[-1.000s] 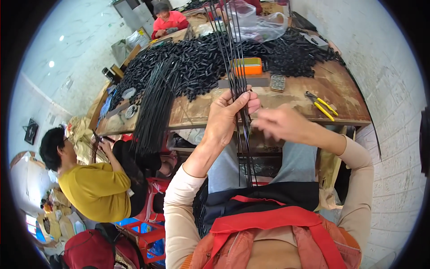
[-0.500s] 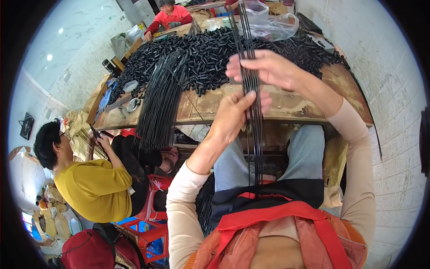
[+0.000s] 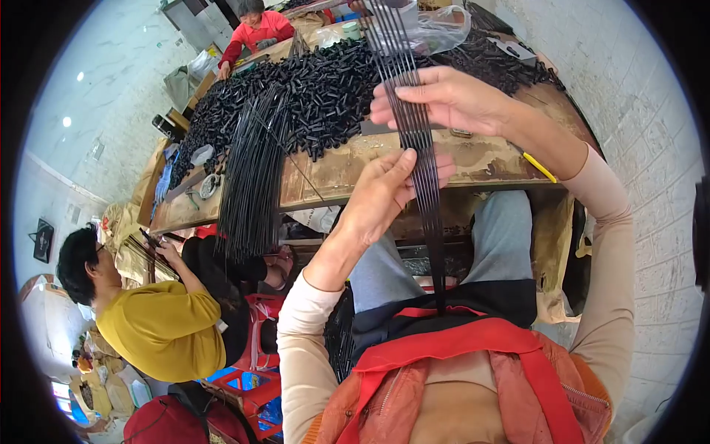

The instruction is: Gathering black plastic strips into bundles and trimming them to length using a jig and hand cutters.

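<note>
Several long, thin black rods (image 3: 429, 211) stand nearly upright in front of me, spread side by side in a flat row that narrows toward my lap. My left hand (image 3: 377, 194) pinches them around mid-length, thumb on top and fingers behind. Higher up, my right hand (image 3: 462, 102) has its thumb across the front of the rods and its fingers behind them. The rods' lower ends come down to the dark cloth (image 3: 488, 302) on my lap. Their upper ends reach the top edge of the view.
A broad heap of short black tubular pieces (image 3: 325, 96) covers much of the wooden table (image 3: 340, 174). Left of me, a bundle of black rods (image 3: 251, 177) overhangs the edge. A yellow, pen-like tool (image 3: 540, 168) lies by my right forearm. One person (image 3: 159, 325) sits left, another (image 3: 259, 33) across.
The rods have gone from a tight bunch to an evenly spread flat row between my hands. The view has shifted slightly, and the yellow tool now shows beside my right forearm.
</note>
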The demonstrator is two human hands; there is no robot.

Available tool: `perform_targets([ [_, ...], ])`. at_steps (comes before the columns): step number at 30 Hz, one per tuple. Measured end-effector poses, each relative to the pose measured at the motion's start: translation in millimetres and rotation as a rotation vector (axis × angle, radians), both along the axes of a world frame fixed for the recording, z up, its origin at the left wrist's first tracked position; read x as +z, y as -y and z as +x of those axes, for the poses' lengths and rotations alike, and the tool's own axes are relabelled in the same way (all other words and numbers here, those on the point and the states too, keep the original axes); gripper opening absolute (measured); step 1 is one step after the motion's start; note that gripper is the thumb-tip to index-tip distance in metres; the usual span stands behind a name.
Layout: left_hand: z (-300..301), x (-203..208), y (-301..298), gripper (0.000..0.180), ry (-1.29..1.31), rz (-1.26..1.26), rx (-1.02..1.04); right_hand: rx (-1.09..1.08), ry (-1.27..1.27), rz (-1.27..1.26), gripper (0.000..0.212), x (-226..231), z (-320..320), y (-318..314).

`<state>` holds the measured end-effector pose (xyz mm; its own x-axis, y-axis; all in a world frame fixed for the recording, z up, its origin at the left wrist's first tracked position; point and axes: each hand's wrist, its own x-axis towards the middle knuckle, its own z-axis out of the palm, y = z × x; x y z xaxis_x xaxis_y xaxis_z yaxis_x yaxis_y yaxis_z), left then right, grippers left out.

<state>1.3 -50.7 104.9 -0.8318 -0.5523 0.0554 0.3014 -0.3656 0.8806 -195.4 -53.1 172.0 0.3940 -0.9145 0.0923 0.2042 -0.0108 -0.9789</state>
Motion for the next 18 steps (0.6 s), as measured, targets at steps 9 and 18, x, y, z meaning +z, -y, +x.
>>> perform_targets([
  [9, -19.2, -0.4, 29.8, 0.056, -0.181, 0.135, -0.102, -0.094, -0.205, -0.222, 0.032, 4.8, -5.9, -10.1],
  [18, -54.8, -85.4, 115.3, 0.060, 0.059, 0.465, -0.152, -0.050, -0.463, -0.180, 0.017, -149.1, 14.2, -60.1],
])
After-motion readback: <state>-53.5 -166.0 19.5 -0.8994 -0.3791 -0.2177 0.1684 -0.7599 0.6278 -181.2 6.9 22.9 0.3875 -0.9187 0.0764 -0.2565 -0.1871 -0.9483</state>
